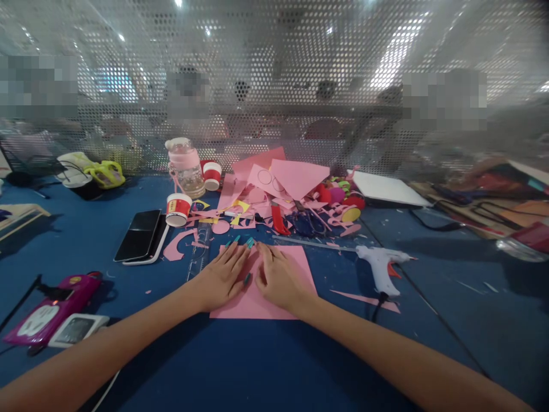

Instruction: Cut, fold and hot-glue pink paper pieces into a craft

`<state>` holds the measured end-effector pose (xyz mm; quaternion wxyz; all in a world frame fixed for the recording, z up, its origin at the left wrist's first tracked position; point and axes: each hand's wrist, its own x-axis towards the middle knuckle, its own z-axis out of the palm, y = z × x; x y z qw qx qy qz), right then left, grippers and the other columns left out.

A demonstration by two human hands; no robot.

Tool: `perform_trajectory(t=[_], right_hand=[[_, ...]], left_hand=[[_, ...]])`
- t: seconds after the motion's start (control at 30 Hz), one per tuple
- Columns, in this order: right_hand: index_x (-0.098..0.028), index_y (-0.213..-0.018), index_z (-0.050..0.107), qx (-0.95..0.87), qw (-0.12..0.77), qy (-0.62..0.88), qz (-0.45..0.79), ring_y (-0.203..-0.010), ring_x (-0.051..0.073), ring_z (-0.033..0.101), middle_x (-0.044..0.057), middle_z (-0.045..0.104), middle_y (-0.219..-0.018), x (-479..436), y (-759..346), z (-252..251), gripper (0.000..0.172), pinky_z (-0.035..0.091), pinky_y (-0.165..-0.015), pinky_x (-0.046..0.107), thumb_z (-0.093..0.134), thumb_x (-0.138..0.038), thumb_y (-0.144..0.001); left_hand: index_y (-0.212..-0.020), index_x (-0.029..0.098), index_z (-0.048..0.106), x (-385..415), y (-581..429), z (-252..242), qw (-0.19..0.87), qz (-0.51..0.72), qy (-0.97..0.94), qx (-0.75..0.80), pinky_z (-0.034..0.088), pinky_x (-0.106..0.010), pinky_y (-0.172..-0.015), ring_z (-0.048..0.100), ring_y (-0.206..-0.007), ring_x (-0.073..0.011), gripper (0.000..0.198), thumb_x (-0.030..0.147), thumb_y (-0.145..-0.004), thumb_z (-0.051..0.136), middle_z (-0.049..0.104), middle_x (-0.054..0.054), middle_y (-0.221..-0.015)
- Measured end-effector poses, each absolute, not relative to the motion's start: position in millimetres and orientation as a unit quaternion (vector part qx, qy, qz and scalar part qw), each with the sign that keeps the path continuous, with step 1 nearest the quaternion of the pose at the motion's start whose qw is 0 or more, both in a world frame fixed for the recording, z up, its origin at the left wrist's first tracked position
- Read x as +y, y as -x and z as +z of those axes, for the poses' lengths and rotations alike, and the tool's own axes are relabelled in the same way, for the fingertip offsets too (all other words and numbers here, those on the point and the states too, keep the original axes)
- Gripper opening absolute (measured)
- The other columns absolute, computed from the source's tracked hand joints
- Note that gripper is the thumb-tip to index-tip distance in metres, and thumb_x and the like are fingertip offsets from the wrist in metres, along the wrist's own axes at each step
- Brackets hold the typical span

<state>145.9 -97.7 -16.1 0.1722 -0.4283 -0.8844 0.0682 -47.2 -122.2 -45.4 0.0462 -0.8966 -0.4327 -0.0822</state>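
Note:
A sheet of pink paper (274, 306) lies flat on the blue table in front of me. My left hand (223, 276) rests on its left half, palm down, with the fingers stretched forward and the thumb apart. My right hand (281, 277) lies on the middle of the same sheet, its fingers pointing forward and slightly bent, the thumb below them. The fingertips of both hands almost meet near the sheet's far edge. I see nothing held in either hand. A clear ruler (198, 254) lies to the left of the sheet, partly under pink scraps.
Pink paper scraps (300, 177), dark-handled scissors (304, 223) and a red-handled tool (279, 219) are heaped behind the sheet. A white glue gun (377, 266) lies right. Left are paper cups (178, 209), a bottle (186, 169), a phone (139, 234) and a purple device (55, 309). A perforated screen (274, 126) stands behind.

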Motion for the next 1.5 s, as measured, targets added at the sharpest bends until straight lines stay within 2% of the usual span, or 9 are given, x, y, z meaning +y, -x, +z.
perform_trajectory(t=[0.13, 0.23, 0.43, 0.57, 0.73, 1.0, 1.2, 1.33, 1.5], right_hand=[[0.004, -0.136, 0.024, -0.893, 0.168, 0.408, 0.088, -0.131, 0.028, 0.034, 0.026, 0.04, -0.137, -96, -146, -21, 0.065, 0.036, -0.103, 0.045, 0.038, -0.018, -0.077], [0.01, -0.135, 0.023, -0.898, 0.143, 0.406, 0.089, -0.132, 0.03, 0.031, 0.03, 0.036, -0.139, -96, -146, -21, 0.067, 0.034, -0.105, 0.045, 0.038, -0.018, -0.076], [0.011, -0.133, 0.027, -0.903, 0.116, 0.409, 0.065, -0.132, 0.028, 0.032, 0.029, 0.04, -0.136, -99, -143, -14, 0.065, 0.029, -0.108, 0.044, 0.037, -0.019, -0.077], [0.015, -0.129, 0.033, -0.902, 0.101, 0.418, 0.04, -0.127, 0.03, 0.04, 0.031, 0.045, -0.131, -99, -142, -8, 0.065, 0.026, -0.109, 0.042, 0.041, -0.02, -0.075], [-0.001, -0.136, 0.029, -0.904, 0.138, 0.402, 0.048, -0.108, 0.023, 0.057, 0.017, 0.061, -0.119, -90, -152, -10, 0.065, 0.026, -0.108, 0.043, 0.044, -0.024, -0.076], [-0.012, -0.145, 0.011, -0.899, 0.185, 0.394, 0.049, -0.103, 0.024, 0.06, 0.012, 0.064, -0.116, -87, -165, -11, 0.074, 0.039, -0.095, 0.041, 0.046, -0.032, -0.083], [-0.015, -0.146, 0.008, -0.893, 0.185, 0.41, 0.035, -0.108, 0.027, 0.058, 0.014, 0.06, -0.122, -84, -179, -8, 0.081, 0.041, -0.093, 0.043, 0.048, -0.048, -0.082], [-0.016, -0.146, 0.007, -0.892, 0.192, 0.409, 0.035, -0.108, 0.025, 0.058, 0.013, 0.058, -0.125, -82, -184, -8, 0.083, 0.042, -0.092, 0.041, 0.049, -0.048, -0.082], [-0.019, -0.146, 0.009, -0.889, 0.203, 0.41, 0.03, -0.115, 0.025, 0.054, 0.013, 0.043, -0.14, -78, -190, -9, 0.086, 0.043, -0.094, 0.042, 0.054, -0.05, -0.079]], left_hand=[[-0.145, 0.011, 0.008, -120, 44, -44, 0.042, -0.072, 0.9, -0.427, 0.023, -0.05, -0.109, 0.016, -0.137, -0.0328, 0.063, 0.035, -0.091, 0.03, 0.024, -0.015, -0.148], [-0.143, 0.008, 0.014, -120, 40, -40, 0.044, -0.064, 0.9, -0.429, 0.024, -0.052, -0.107, 0.02, -0.135, -0.0365, 0.065, 0.034, -0.088, 0.036, 0.027, -0.019, -0.146], [-0.145, 0.013, 0.007, -123, 35, -31, 0.052, -0.068, 0.904, -0.42, 0.025, -0.054, -0.105, 0.02, -0.135, -0.0383, 0.067, 0.027, -0.087, 0.035, 0.02, -0.012, -0.15], [-0.145, 0.012, 0.008, -122, 36, -34, 0.037, -0.064, 0.899, -0.431, 0.025, -0.054, -0.105, 0.021, -0.134, -0.0383, 0.067, 0.031, -0.087, 0.037, 0.024, -0.015, -0.148], [-0.144, 0.011, 0.009, -120, 38, -37, 0.001, -0.057, 0.887, -0.458, 0.023, -0.052, -0.107, 0.018, -0.136, -0.0349, 0.067, 0.034, -0.087, 0.037, 0.027, -0.017, -0.147], [-0.143, 0.011, 0.005, -122, 39, -35, 0.003, -0.087, 0.878, -0.471, 0.028, -0.047, -0.107, 0.021, -0.136, -0.0311, 0.067, 0.039, -0.088, 0.031, 0.031, -0.019, -0.144], [-0.141, 0.008, 0.015, -121, 37, -34, -0.007, -0.082, 0.867, -0.492, 0.029, -0.047, -0.107, 0.025, -0.135, -0.0299, 0.066, 0.042, -0.087, 0.033, 0.035, -0.02, -0.142], [-0.14, 0.006, 0.019, -124, 39, -33, 0.004, -0.082, 0.859, -0.506, 0.029, -0.043, -0.107, 0.027, -0.134, -0.0288, 0.067, 0.045, -0.087, 0.032, 0.037, -0.02, -0.141], [-0.14, 0.005, 0.02, -130, 47, -29, 0.015, -0.083, 0.841, -0.535, 0.027, -0.046, -0.107, 0.028, -0.133, -0.0326, 0.075, 0.057, -0.087, 0.027, 0.037, -0.02, -0.141]])
